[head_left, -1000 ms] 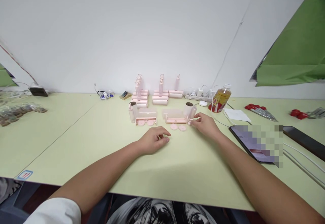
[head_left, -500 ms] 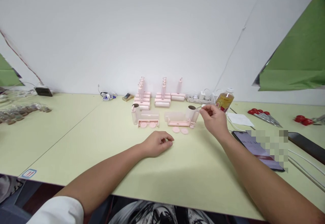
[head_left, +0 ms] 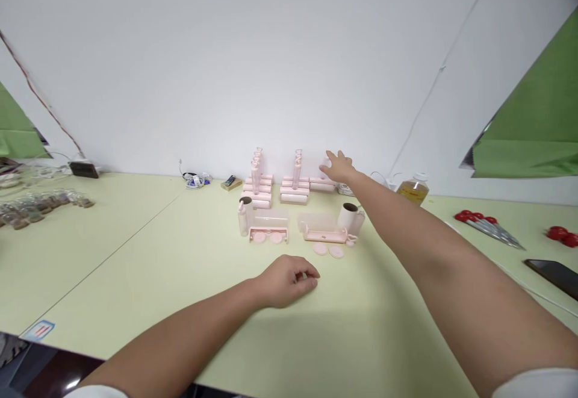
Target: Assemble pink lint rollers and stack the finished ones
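My right hand (head_left: 338, 167) reaches far forward near the wall, fingers spread, with nothing seen in it. It is over the rear right pink roller piece (head_left: 322, 185) and partly hides the upright part there. My left hand (head_left: 289, 281) rests on the table, loosely curled with a gap between thumb and fingers, holding nothing visible. Beyond it lie two pink discs (head_left: 320, 248) in front of an opened pink case (head_left: 326, 236). Another opened pink case (head_left: 268, 234) is to the left, with round pink pieces at it. A white paper roll (head_left: 347, 218) stands at the right.
Finished-looking pink rollers (head_left: 294, 193) stand in rows by the wall. A bottle of yellow drink (head_left: 413, 189) is at the right, with red-handled tools (head_left: 487, 224) and a black phone (head_left: 553, 276) beyond. Small jars (head_left: 40, 205) line the far left; a cable bundle (head_left: 196, 180) lies at the back.
My right hand has moved forward and left from beside the right paper roll to the back row, and its fingers have spread. My left hand stays on the table. The view has shifted slightly.
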Action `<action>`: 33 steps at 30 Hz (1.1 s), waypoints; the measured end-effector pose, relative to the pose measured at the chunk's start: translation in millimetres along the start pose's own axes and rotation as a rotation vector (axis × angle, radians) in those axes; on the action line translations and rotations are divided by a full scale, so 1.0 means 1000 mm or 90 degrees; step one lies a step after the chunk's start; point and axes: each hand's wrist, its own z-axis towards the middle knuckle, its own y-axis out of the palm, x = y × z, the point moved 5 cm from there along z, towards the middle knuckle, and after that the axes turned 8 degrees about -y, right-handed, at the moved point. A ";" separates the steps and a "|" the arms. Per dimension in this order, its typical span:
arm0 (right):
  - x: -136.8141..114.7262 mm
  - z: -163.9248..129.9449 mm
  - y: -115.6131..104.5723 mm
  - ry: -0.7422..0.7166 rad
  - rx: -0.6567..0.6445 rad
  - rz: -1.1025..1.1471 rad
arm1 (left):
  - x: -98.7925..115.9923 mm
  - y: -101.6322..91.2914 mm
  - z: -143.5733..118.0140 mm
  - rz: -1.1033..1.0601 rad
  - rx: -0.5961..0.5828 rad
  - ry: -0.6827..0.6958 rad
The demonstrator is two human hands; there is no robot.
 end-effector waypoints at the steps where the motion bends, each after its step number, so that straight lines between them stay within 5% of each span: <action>1: 0.000 0.008 0.005 0.011 -0.009 -0.009 | -0.001 0.001 0.000 -0.003 -0.001 0.004; 7: 0.002 0.037 0.026 0.090 -0.060 -0.040 | -0.003 0.004 0.002 -0.007 -0.006 0.013; 13: 0.007 0.049 0.032 0.068 -0.034 -0.028 | 0.000 0.002 0.002 -0.002 -0.017 0.004; 17: 0.009 0.054 0.014 0.019 -0.002 -0.021 | 0.000 0.002 0.001 -0.001 -0.015 0.004; 22: 0.000 0.048 -0.036 -0.076 0.057 -0.045 | 0.001 -0.001 0.003 0.003 0.031 0.002; 27: -0.034 0.012 -0.084 -0.200 0.126 -0.050 | -0.010 -0.020 0.009 -0.005 0.173 -0.081; 33: -0.098 -0.094 -0.106 -0.258 0.108 0.017 | -0.015 -0.031 0.010 -0.149 0.275 -0.156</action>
